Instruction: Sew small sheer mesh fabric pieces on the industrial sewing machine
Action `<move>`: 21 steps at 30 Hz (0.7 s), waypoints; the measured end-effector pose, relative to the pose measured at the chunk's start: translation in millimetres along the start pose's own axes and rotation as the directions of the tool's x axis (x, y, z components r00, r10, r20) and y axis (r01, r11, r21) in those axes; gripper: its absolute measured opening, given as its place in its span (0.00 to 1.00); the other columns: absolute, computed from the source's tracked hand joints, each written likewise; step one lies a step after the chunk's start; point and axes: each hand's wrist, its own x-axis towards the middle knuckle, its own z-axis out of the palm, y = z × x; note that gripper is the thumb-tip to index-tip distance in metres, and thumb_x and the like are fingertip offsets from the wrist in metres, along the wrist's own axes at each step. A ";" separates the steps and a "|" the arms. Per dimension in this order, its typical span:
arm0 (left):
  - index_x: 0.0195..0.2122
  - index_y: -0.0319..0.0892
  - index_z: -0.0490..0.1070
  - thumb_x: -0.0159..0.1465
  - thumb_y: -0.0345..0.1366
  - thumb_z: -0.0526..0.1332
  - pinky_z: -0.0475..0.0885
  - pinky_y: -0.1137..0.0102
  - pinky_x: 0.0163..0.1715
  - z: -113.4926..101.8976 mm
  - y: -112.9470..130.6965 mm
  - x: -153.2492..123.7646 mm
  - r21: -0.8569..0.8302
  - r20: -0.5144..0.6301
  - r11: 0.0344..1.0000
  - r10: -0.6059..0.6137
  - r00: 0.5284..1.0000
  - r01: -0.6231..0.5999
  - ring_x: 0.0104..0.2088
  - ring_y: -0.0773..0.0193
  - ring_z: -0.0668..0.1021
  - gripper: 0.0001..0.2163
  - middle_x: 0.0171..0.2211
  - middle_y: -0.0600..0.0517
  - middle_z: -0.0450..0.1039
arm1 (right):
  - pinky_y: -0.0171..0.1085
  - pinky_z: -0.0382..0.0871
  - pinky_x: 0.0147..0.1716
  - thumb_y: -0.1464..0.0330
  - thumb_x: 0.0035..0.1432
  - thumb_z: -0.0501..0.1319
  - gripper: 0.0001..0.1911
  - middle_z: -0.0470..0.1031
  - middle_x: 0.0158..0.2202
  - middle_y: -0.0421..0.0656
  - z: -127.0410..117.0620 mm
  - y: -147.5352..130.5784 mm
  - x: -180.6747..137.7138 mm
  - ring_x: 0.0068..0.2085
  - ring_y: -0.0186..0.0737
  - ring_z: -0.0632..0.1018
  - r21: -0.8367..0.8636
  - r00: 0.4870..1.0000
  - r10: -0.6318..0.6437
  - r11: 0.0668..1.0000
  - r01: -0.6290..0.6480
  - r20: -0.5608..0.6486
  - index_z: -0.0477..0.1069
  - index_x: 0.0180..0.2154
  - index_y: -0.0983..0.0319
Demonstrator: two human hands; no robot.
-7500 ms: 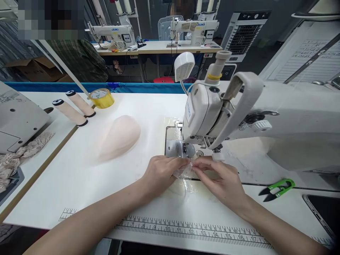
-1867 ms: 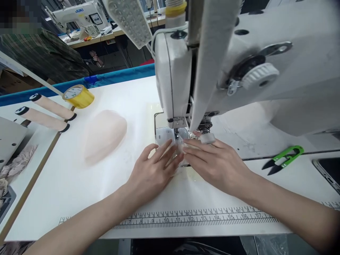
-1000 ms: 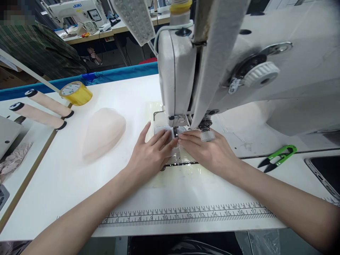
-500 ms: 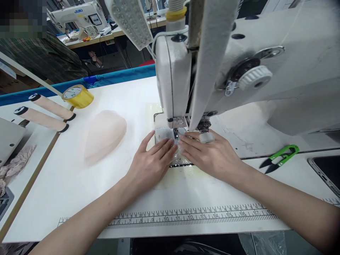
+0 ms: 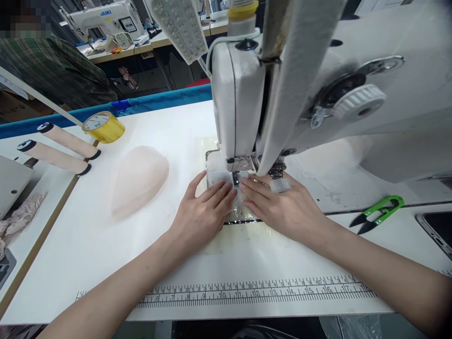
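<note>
Both hands rest low on the bed of a white sewing machine [image 5: 224, 89], either side of its presser foot [image 5: 236, 179]. My left hand [image 5: 203, 209] lies flat left of the foot, its thumb spread away from the fingers. My right hand [image 5: 287, 205] lies opposite, fingers stretched toward the foot and partly covered by the machine's parts. Between the fingertips shows the shiny metal plate [image 5: 243, 215]. Any thin material under the fingers is too sheer to make out. A sheer pale-pink fabric piece [image 5: 141, 181] lies on the white table to the left.
Green thread snips [image 5: 379, 214] and a phone [image 5: 438, 230] lie at right. Two thread spools [image 5: 68, 140] and a yellow tape roll [image 5: 106, 129] are at left. A printed ruler [image 5: 247, 294] runs along the front edge. Behind, a person [image 5: 52, 70] is near another sewing machine [image 5: 106, 23].
The view has shifted slightly, so the machine, snips and phone appear a little farther right. Both hands keep nearly the same pose beside the presser foot.
</note>
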 end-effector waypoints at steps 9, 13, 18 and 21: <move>0.53 0.37 0.71 0.68 0.28 0.54 0.56 0.48 0.63 2.1 -1.7 2.5 -0.029 0.030 0.999 -0.030 0.999 0.030 0.52 0.56 0.77 0.14 0.50 0.43 0.75 | 0.47 0.61 0.57 0.66 0.67 0.56 0.14 0.80 0.41 0.44 0.9 1.3 1.8 0.45 0.44 0.76 -0.007 0.998 0.003 1.000 -0.002 0.059 0.79 0.34 0.61; 0.54 0.38 0.71 0.68 0.28 0.54 0.57 0.48 0.63 2.5 -2.7 2.6 -0.047 0.031 0.998 -0.039 0.999 0.040 0.52 0.55 0.77 0.15 0.50 0.44 0.75 | 0.48 0.63 0.56 0.66 0.67 0.56 0.14 0.80 0.40 0.44 0.9 0.7 2.1 0.45 0.45 0.76 -0.005 0.997 0.017 1.000 -0.017 0.078 0.79 0.35 0.60; 0.53 0.38 0.72 0.68 0.28 0.54 0.56 0.49 0.63 2.1 -1.6 2.4 -0.030 0.032 0.999 -0.036 0.999 0.037 0.52 0.56 0.77 0.14 0.50 0.44 0.75 | 0.47 0.61 0.57 0.65 0.68 0.56 0.14 0.81 0.37 0.44 -0.2 0.4 2.4 0.42 0.43 0.76 -0.039 0.998 0.017 0.999 -0.014 0.062 0.79 0.36 0.60; 0.52 0.36 0.71 0.69 0.35 0.55 0.56 0.50 0.63 0.6 -2.0 2.2 -0.046 0.035 0.998 -0.040 0.999 0.041 0.52 0.56 0.76 0.14 0.51 0.44 0.75 | 0.48 0.58 0.59 0.66 0.68 0.54 0.16 0.81 0.37 0.43 0.1 0.4 1.9 0.39 0.42 0.76 -0.061 0.999 -0.003 0.998 0.006 0.040 0.79 0.33 0.61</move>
